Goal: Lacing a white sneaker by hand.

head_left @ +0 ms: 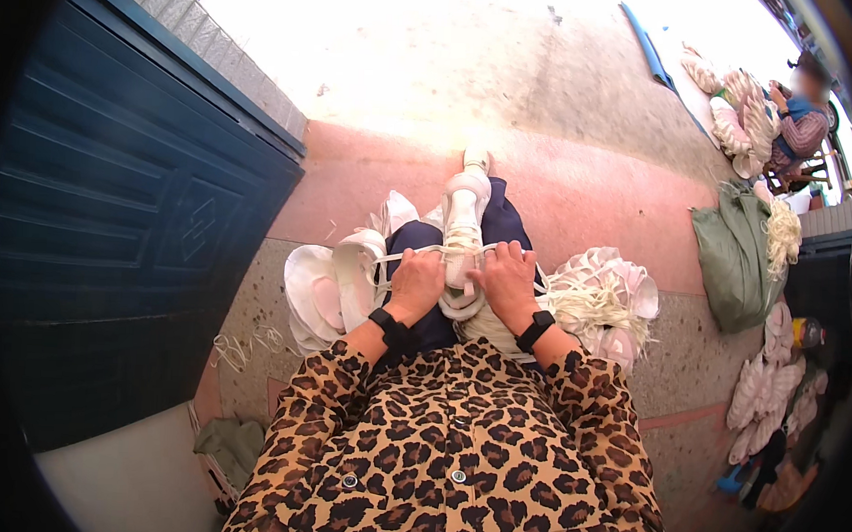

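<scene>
A white shoe (464, 206) lay lengthwise between the person's knees in dark trousers (414, 235), its near end between the two hands and the rest reaching beyond them. Just left of it, the left hand (417, 283) pinched a white lace (383, 258) in curled fingers. Close on its right, the right hand (508, 287) had bent fingers and thumb apart; whether they gripped lace couldn't be told.

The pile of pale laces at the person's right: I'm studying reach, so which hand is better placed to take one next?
Probably the right hand: it is nearer the pale laces, while the left hand is across the white shoe. Both seem busy at its lacing.
</scene>
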Demonstrator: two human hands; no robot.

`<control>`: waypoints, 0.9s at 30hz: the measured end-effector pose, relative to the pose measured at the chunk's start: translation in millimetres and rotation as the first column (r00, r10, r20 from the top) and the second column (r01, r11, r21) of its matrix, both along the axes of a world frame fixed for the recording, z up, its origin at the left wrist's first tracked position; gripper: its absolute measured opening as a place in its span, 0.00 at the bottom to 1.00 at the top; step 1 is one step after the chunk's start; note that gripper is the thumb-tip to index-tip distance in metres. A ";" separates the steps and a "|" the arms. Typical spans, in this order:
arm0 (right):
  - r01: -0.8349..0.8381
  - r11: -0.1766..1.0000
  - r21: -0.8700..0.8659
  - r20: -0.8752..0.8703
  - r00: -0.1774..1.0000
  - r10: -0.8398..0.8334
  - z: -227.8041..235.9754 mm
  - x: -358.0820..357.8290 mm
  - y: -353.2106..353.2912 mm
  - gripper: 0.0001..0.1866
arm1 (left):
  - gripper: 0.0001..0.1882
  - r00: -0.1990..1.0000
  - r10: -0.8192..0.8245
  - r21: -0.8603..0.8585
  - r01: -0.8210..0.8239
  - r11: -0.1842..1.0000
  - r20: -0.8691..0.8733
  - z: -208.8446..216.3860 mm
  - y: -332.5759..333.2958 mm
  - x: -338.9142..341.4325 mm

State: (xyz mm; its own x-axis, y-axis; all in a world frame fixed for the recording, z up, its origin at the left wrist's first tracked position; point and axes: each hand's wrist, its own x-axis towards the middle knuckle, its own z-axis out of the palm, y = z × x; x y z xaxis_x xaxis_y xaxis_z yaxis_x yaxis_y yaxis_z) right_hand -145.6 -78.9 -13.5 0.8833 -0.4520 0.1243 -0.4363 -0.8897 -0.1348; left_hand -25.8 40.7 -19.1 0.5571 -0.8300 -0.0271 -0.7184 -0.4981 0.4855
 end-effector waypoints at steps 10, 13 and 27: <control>0.107 0.965 0.240 0.163 0.975 -0.148 -25.1 -7.6 7.0 0.07 | 0.13 0.945 -0.311 -0.111 0.300 0.948 -0.101 6.3 -85.6 15.6; 0.083 0.945 0.316 0.199 0.968 -0.151 -29.6 -10.8 2.7 0.06 | 0.24 0.788 -0.199 0.188 0.369 0.910 -0.583 10.0 -113.6 14.0; -0.149 0.982 -0.119 -0.023 0.989 0.148 -10.4 13.8 -6.3 0.04 | 0.31 0.387 0.025 0.012 -0.037 0.999 -0.922 58.5 -106.8 59.7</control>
